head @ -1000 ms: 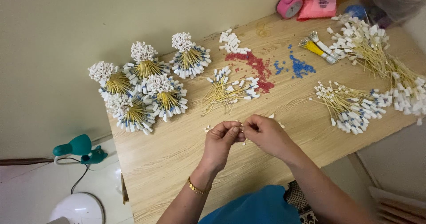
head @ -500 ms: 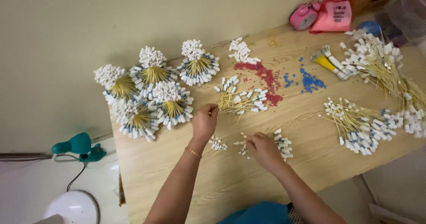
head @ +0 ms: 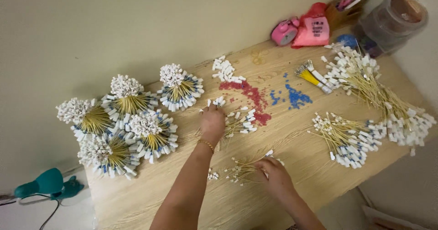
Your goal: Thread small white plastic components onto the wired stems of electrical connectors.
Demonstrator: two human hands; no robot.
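My left hand (head: 212, 123) pinches loose tagged sticks (head: 239, 120), my right hand (head: 273, 175) presses a small pile (head: 242, 168); careless pulling could scatter both.

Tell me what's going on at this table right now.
A person sits at a wooden table sorting thin yellow sticks with white tips. The left hand reaches into a loose pile of sticks near the middle. The right hand rests on a smaller bunch at the near edge. Five round bundles stand at the left, and more loose sticks lie at the right.
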